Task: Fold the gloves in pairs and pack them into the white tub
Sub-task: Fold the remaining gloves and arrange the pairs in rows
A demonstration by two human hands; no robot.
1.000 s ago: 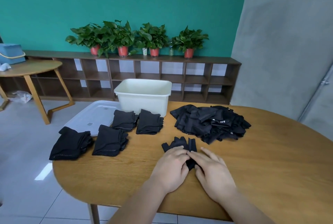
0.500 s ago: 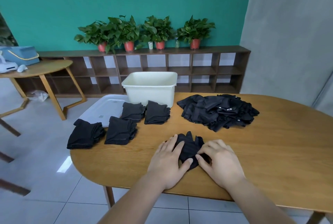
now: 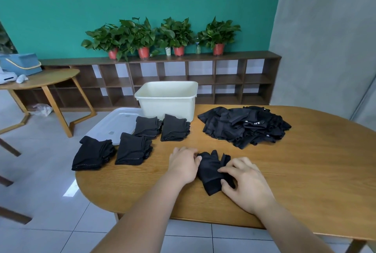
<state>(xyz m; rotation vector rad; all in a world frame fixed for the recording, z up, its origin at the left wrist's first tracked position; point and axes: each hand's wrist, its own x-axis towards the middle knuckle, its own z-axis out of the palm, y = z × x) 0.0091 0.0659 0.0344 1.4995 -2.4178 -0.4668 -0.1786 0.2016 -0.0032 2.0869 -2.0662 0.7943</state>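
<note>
A black glove pair (image 3: 210, 168) lies flat on the wooden table (image 3: 305, 171) near its front edge, fingers pointing away from me. My left hand (image 3: 184, 164) holds its left edge with curled fingers. My right hand (image 3: 245, 182) pinches the cuff end at the glove's right side. Several folded black glove stacks (image 3: 130, 149) lie to the left. A heap of unfolded black gloves (image 3: 244, 127) sits behind the hands to the right. The white tub (image 3: 166, 100) stands at the table's far edge; its inside is hidden.
A translucent tub lid (image 3: 116, 123) lies at the table's left end, partly under the folded stacks. Behind the table are a low brown shelf unit (image 3: 203, 77) with potted plants, and a small round side table (image 3: 40, 81) at the left.
The view shifted. My hands moved apart from the glove's middle to its two sides, and my fingers went from lying flat on it to gripping its edges.
</note>
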